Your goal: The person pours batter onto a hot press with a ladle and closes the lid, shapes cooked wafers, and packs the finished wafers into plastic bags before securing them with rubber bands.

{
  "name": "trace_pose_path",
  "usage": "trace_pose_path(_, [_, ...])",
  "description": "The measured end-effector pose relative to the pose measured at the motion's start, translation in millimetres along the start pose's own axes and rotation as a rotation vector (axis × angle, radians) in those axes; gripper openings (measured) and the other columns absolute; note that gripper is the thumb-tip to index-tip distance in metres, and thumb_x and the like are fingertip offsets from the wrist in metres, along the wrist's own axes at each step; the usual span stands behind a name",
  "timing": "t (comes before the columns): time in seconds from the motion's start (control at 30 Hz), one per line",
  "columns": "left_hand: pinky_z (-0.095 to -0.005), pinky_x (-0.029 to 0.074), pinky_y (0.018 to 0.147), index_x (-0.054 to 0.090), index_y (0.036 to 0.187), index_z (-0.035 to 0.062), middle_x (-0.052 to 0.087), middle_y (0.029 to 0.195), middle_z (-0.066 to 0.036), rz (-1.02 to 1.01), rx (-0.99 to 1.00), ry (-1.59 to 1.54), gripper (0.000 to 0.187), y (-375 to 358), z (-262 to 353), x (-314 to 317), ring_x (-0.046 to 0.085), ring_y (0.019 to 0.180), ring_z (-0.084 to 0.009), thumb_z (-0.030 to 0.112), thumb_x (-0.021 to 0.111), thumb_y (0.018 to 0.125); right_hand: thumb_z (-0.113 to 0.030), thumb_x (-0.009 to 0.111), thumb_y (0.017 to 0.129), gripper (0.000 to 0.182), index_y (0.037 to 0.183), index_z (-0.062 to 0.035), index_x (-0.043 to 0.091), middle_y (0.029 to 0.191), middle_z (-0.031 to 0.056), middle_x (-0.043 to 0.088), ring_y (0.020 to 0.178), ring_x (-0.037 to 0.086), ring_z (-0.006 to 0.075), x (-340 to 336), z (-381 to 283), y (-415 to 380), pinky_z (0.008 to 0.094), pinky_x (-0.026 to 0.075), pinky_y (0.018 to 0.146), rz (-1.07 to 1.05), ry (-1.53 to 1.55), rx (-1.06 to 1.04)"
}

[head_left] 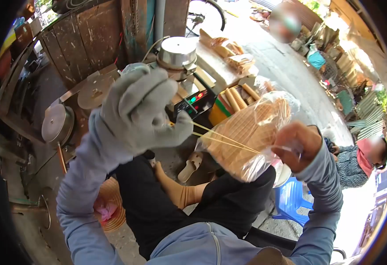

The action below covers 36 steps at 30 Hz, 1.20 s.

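My left hand (136, 110), in a grey knit glove, is raised at the left with its fingers curled. From its thumb and fingers a yellow rubber band (222, 139) stretches across to the gathered end of a clear plastic bag. That bag (246, 132) is filled with flat brown ridged wafers and hangs above my right knee. My bare right hand (297, 143) is closed on the bag's gathered plastic, where the far end of the band meets it.
Behind the bag, rolled wafers (242, 97) stand in a box beside a device with lit displays (198, 97) and a round metal pan (177, 51). Another round pan (57, 123) is at left. A blue plastic stool (290, 198) stands at right; a person (359, 163) sits beyond.
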<state>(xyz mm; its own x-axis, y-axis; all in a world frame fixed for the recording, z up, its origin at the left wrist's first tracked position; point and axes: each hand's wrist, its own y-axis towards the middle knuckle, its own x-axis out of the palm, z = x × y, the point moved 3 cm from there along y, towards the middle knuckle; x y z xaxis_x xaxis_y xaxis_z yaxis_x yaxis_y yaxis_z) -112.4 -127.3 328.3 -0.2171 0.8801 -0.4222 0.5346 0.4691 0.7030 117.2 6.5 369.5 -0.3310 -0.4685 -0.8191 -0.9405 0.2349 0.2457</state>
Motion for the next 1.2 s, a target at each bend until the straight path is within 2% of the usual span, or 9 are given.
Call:
trace_pose_path(0.3, [-0.0361,0.045,0.078,0.045,0.108,0.0386,0.05,0.103,-0.006,0.67,0.024,0.022,0.061,76,-36,72,0.052,0.094,-0.026,0.002,0.063,0.062,-0.002,0.065,0.066,0.015,0.075,-0.0027,0.052,0.06,0.0014,0.052,0.046,0.048,0.0076,-17,-44,2,0.0209,0.034,0.042,-0.033,0.403,-0.011])
trace_pose_path(0.4, [-0.0335,0.044,0.07,0.036,0.114,0.0451,0.047,0.1,-0.007,0.781,-0.148,-0.033,0.053,90,-20,109,0.05,0.09,-0.0236,0.02,0.059,0.073,-0.008,0.062,0.067,0.014,0.073,-0.0013,0.052,0.057,0.0024,0.049,0.042,0.043,0.0075,-18,-46,12,0.0204,0.03,0.038,-0.087,0.824,0.146])
trace_pose_path(0.53, [-0.0356,0.043,0.075,0.043,0.119,0.0214,0.048,0.105,-0.013,0.86,-0.465,-0.416,0.055,80,42,124,0.051,0.091,-0.0263,0.005,0.06,0.069,-0.009,0.056,0.071,0.013,0.077,0.0002,0.049,0.054,0.0009,0.041,0.037,0.035,0.0053,-8,-37,44,0.0196,0.023,0.033,-0.056,0.898,0.11])
trace_pose_path(0.67, [-0.0348,0.043,0.072,0.03,0.122,0.0029,0.055,0.085,-0.016,0.321,-0.883,-0.504,0.057,74,152,145,0.056,0.083,-0.0252,0.001,0.048,0.068,-0.009,0.055,0.075,0.009,0.08,-0.0024,0.052,0.051,-0.0012,0.039,0.038,0.036,0.0059,0,-29,96,0.0224,0.026,0.033,-0.011,0.694,0.502])
trace_pose_path(0.73, [-0.0369,0.044,0.066,0.021,0.126,0.0013,0.057,0.076,-0.013,0.659,-1.202,-1.504,0.059,88,189,139,0.058,0.074,-0.0254,0.0,0.042,0.07,-0.011,0.057,0.074,0.009,0.077,-0.0029,0.053,0.05,-0.0001,0.041,0.036,0.035,0.0072,6,31,118,0.023,0.026,0.032,-0.091,0.359,0.373])
trace_pose_path(0.8, [-0.0323,0.046,0.06,0.035,0.115,0.0036,0.055,0.068,-0.013,0.471,-1.317,-1.835,0.047,91,187,123,0.056,0.059,-0.0262,0.0,0.048,0.069,-0.01,0.058,0.074,0.009,0.074,-0.0032,0.053,0.05,0.0006,0.042,0.036,0.034,0.0077,7,72,124,0.0236,0.026,0.032,-0.112,0.188,0.431])
trace_pose_path(0.93, [-0.0365,0.044,0.059,0.046,0.098,0.0055,0.056,0.072,-0.016,-0.274,-0.929,-1.029,0.029,82,122,111,0.057,0.064,-0.0306,0.005,0.053,0.07,-0.009,0.058,0.073,0.008,0.073,-0.0035,0.053,0.049,0.0014,0.041,0.035,0.032,0.0083,-1,151,103,0.0243,0.024,0.032,-0.073,0.358,0.816])
trace_pose_path(1.0, [-0.0389,0.043,0.062,0.053,0.088,0.007,0.054,0.079,-0.013,-0.324,-0.708,-0.55,0.018,90,96,94,0.055,0.073,-0.03,0.009,0.055,0.069,-0.009,0.057,0.074,0.007,0.073,-0.0036,0.053,0.049,0.0023,0.041,0.035,0.033,0.0088,0,157,90,0.0244,0.023,0.031,-0.117,0.464,0.803])
trace_pose_path(1.2, [-0.0392,0.04,0.068,0.057,0.069,0.0115,0.053,0.084,-0.008,-0.261,-0.582,-0.578,0.007,88,53,70,0.052,0.075,-0.0267,0.006,0.055,0.066,-0.008,0.057,0.076,0.006,0.074,-0.0057,0.053,0.053,0.0015,0.043,0.035,0.033,0.0085,4,112,68,0.0237,0.022,0.03,-0.112,0.644,0.781])
